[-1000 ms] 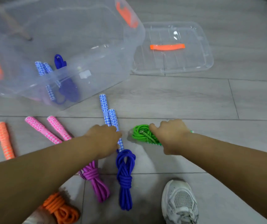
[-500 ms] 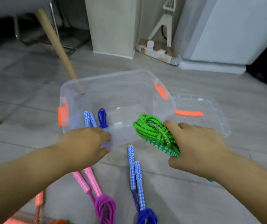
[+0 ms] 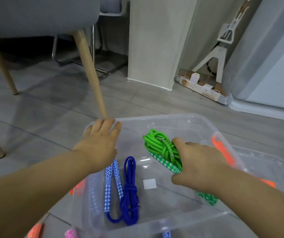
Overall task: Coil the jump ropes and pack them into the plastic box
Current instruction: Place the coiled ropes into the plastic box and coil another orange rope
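Now the right hand (image 3: 199, 162) holds the coiled green jump rope (image 3: 158, 145) over the right half of the clear plastic box (image 3: 180, 116), fingers and thumb curled around the bundle, whose checked handles slant toward the near right. The bare box floor lies directly below this grip, beside the blue jump rope (image 3: 129, 191) along the left side. The left hand (image 3: 98, 143) rests with straight fingers on the far left rim, holding nothing.
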A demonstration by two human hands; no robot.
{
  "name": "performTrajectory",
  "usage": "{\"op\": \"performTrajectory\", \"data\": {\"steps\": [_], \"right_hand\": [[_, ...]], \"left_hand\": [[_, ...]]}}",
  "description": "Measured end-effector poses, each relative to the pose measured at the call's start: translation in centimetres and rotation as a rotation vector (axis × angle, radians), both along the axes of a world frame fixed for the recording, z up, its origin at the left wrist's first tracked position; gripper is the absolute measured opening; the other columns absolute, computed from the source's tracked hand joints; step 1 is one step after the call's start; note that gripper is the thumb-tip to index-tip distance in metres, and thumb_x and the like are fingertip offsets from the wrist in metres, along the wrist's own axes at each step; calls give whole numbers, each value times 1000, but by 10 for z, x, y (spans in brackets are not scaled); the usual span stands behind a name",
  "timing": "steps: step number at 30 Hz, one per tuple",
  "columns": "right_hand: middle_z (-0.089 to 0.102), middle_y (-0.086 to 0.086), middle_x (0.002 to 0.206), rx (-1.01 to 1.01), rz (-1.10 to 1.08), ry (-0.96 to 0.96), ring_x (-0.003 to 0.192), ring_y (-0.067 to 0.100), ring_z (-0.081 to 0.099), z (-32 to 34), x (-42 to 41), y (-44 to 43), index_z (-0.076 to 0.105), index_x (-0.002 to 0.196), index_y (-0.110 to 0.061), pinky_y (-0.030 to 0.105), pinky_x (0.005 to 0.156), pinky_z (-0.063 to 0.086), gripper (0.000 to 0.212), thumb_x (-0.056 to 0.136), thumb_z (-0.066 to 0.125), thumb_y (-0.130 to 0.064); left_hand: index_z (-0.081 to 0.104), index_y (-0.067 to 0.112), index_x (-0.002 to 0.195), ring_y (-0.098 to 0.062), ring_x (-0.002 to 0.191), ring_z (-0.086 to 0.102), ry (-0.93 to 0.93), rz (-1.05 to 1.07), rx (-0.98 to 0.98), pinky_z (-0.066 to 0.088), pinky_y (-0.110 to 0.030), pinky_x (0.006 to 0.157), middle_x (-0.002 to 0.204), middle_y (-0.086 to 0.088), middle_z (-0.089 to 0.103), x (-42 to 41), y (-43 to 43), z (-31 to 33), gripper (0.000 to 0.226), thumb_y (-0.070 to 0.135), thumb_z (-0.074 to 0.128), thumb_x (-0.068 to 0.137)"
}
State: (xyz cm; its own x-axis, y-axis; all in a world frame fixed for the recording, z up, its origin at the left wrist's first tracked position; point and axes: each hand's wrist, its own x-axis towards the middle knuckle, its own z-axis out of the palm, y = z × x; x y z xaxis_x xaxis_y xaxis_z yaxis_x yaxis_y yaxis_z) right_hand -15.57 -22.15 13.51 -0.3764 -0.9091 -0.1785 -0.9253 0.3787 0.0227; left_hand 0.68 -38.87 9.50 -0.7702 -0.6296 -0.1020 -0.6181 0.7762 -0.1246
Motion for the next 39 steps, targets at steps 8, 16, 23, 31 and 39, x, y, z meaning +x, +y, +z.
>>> {"op": "performTrajectory", "data": {"steps": [8, 16, 23, 31, 39], "right_hand": [[47, -3, 85, 244, -124, -122, 80, 23, 50, -75, -18, -60, 33, 101, -23, 28, 58, 34, 51, 70, 66, -46], [56, 6, 107, 350, -283, -256, 96, 27, 55, -132, -5, -79, 32, 120, -13, 31, 72, 38, 58, 76, 64, -33], [32, 23, 137, 450, -248, -417, 123, 35, 43, -166, 24, -85, 3, 140, 3, 38, 98, 41, 86, 88, 59, -37], [43, 18, 138, 532, -151, -467, 121, 31, 47, -151, 17, -88, 15, 144, -1, 33, 92, 42, 81, 88, 60, -37], [50, 8, 129, 460, 224, -30, 117, 28, 51, -76, 13, -68, 45, 127, -15, 32, 79, 40, 38, 93, 48, -33]], "left_hand": [[-17, 10, 147, -25, 140, 11, -1, -35, -87, 13, -37, 112, 155, -4, -1, -24, -35, -30, 80, 39, 36, 96], [-18, 9, 146, -29, 139, 10, 66, -43, -96, 11, -41, 112, 151, -5, 1, -23, -37, -41, 87, 35, 45, 92], [-16, 8, 147, -31, 138, 12, 84, -63, -109, 12, -45, 112, 151, -6, 3, -24, -36, -44, 86, 30, 46, 91], [-11, 6, 147, -30, 136, 18, 62, -69, -115, 16, -44, 110, 150, -7, 9, -22, -38, -42, 88, 30, 50, 89], [27, 7, 140, -29, 132, 29, -115, -145, -202, 35, -38, 99, 143, -9, 28, -21, -29, -7, 50, 24, 39, 94]]}}
